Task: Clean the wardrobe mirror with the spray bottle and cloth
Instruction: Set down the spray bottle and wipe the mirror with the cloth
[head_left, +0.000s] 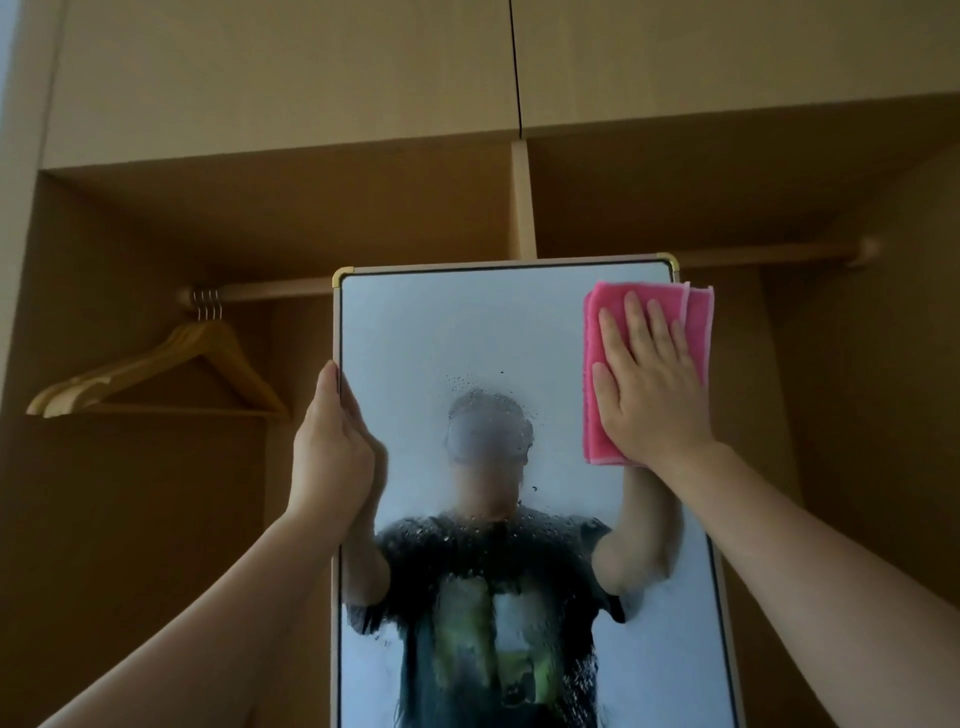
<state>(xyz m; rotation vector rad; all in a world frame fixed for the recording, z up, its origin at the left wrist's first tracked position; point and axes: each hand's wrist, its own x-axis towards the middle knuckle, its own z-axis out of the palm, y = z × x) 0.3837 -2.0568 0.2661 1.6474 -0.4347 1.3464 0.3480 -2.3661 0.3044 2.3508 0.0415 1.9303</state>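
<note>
A tall framed mirror (467, 332) with gold corner caps stands in front of the open wardrobe. Its glass is wet with spray droplets across the middle and lower part. A folded pink cloth (696, 322) lies flat against the glass near the top right corner. My right hand (649, 384) presses on the cloth with straight, spread fingers. My left hand (332, 447) grips the mirror's left frame edge, thumb on the front side. No spray bottle is in view.
Behind the mirror is a wooden wardrobe with a hanging rail (270, 291). Several wooden hangers (171, 369) hang at the rail's left end. A vertical divider (522, 202) splits the wardrobe, with closed upper doors above.
</note>
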